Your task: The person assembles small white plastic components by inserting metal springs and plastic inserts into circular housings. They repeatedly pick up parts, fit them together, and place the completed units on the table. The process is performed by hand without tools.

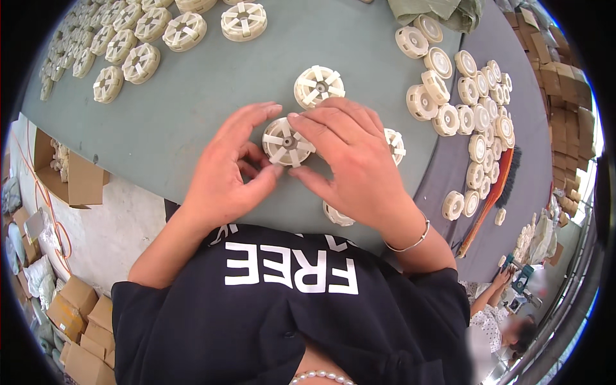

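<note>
A round cream plastic part with white spokes and a dark centre hole lies on the grey-green table between my hands. My left hand curls round its left side, thumb at the near edge. From the right, my right hand grips the same part with thumb and forefinger. A similar spoked part sits just beyond my right fingers. Two more, one spoked part to the right and one part below, are partly hidden by my right hand.
Many spoked parts cover the far left of the table. Plain-faced round parts spread over the right side, beside a brush with an orange handle. Cardboard boxes stand on the floor at left. Another person works at lower right.
</note>
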A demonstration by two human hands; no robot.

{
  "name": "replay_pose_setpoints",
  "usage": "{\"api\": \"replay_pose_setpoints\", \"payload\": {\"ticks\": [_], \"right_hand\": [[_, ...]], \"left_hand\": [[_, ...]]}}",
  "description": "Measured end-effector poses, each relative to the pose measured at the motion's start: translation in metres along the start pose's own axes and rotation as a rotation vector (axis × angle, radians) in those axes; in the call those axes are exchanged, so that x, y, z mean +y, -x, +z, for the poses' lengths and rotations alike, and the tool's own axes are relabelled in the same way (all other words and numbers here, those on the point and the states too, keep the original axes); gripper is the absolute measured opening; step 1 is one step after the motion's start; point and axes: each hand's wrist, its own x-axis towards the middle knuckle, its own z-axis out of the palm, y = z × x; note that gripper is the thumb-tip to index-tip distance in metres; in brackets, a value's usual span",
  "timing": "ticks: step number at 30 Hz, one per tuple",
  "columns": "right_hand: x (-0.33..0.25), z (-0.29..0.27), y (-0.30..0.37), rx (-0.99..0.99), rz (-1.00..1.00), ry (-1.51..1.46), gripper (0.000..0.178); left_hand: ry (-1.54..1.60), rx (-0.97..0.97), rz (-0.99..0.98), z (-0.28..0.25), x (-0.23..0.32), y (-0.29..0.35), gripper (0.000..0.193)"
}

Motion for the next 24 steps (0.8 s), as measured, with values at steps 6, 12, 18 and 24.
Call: {"api": "replay_pose_setpoints", "payload": {"ticks": [6,12,18,24], "right_hand": [[-0.008,0.018,0.007,0.046,0.039,0.208,0.067],[-0.016,0.012,0.004,0.029,0.034,0.281,0.055],[0.049,-0.055,0.043,0.218,0.227,0.233,0.048],[0.054,-0.033,0.099,0.420,0.383,0.059,0.061]], "left_hand": [[0.192,0.036,-0.096,0.007,-0.008,-0.003,0.059],[-0.267,0.067,0.123,0.015,-0.001,-0.005,0.057],[-0.433,-0.042,0.127,0.004,-0.001,-0.004,0.069],[-0.928,0.109,0.574,0.032,0.021,-0.025,0.079]]}}
